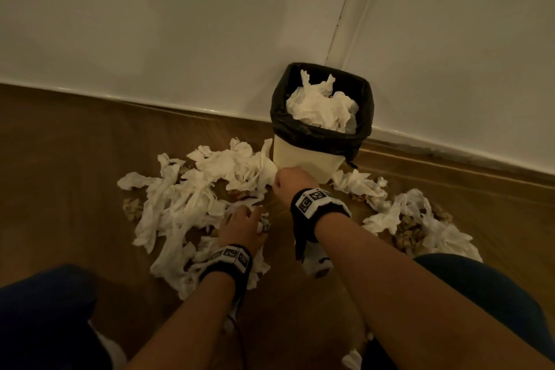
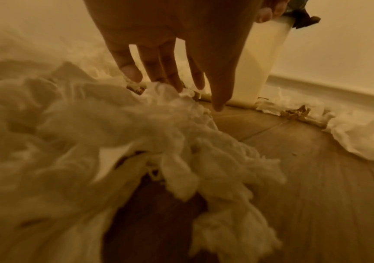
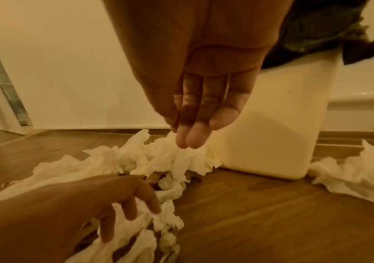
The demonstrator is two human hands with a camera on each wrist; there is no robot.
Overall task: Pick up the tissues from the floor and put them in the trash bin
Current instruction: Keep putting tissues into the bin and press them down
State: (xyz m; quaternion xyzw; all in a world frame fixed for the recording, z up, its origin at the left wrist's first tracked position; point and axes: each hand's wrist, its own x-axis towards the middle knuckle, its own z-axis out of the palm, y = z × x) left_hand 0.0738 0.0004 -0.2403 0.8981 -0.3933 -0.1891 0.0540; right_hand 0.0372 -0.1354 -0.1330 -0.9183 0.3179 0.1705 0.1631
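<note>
- Dark trouser legs (image 1: 39, 318) fill the near corners of the head view, on either side of both forearms.
- Left hand (image 1: 243, 227) reaches down onto the big tissue pile (image 1: 192, 201) on the wooden floor (image 1: 60, 144); its fingers (image 2: 130, 71) are spread and fairly straight, tips touching the paper, nothing gripped.
- Right hand (image 1: 292, 185) sits farther out, just in front of the trash bin (image 1: 309, 161). Its fingers (image 3: 195, 135) are held together with the thumb and pinch the top of a crumpled tissue (image 3: 181, 158) at the pile's right edge, beside the bin's base.
- Both wrists carry black bands with square printed markers (image 1: 312, 200).
- Trash bin: cream body, black liner (image 1: 318, 135) folded over the rim, standing against the white wall (image 1: 210, 24). White tissues (image 1: 322, 106) are already heaped inside.
- A second, smaller tissue pile (image 1: 411, 219) lies on the floor to the right of the bin, apart from both hands.
- Brownish crumpled scraps (image 1: 132, 207) are mixed in under both piles.
</note>
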